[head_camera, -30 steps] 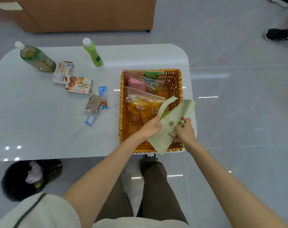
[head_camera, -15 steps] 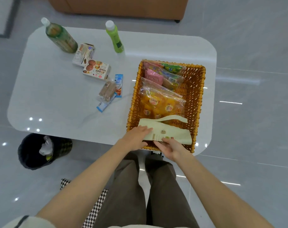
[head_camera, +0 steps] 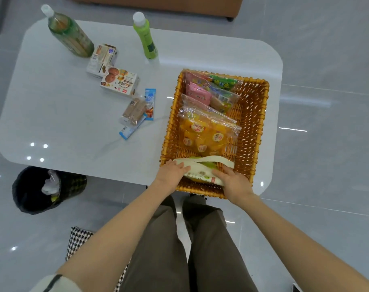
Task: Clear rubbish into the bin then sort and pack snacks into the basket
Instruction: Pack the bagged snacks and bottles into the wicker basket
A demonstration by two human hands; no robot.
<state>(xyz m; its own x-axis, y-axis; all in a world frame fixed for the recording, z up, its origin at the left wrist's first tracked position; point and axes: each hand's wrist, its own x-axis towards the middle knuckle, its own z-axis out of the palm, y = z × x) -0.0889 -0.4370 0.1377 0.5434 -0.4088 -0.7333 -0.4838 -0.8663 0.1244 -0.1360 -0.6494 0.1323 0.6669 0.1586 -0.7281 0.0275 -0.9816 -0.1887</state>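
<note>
Grey glossy floor runs under a white desk [head_camera: 63,114]. Beside its seven o'clock corner a black bin [head_camera: 25,199] stands on the floor with crumpled rubbish in it. On the desk, from the left, come a large tea bottle [head_camera: 71,35] at eleven o'clock, two snack boxes [head_camera: 120,82] just beside it, a clutch of wrapped bars [head_camera: 134,111] and blue sachets [head_camera: 150,103] near the middle, and a slim green bottle [head_camera: 146,41] at twelve. The wicker basket [head_camera: 255,131] fills the three o'clock side, with bagged snacks in a row along its left half and a yellow bag [head_camera: 206,135] nearest the person.

At the basket's six o'clock end lies a pale green packet [head_camera: 200,170] with both hands on it.

My worry is the fit. The packet lies crosswise in the gap between the yellow bag and the near wall. If it is pushed down hard it could crumple, crush what it holds, or ride up over the yellow bag and spoil the row. The basket's near end also sits close to the desk edge, so a heavy downward shove might tip or slide it.

Both forearms reach forward and converge on the basket. The left hand [head_camera: 172,172] rests palm down on the packet's left end, fingers [head_camera: 182,167] straight and pressed together. The right hand [head_camera: 235,183] covers the right end, fingers laid close together and nearly straight, thumb hidden.
</note>
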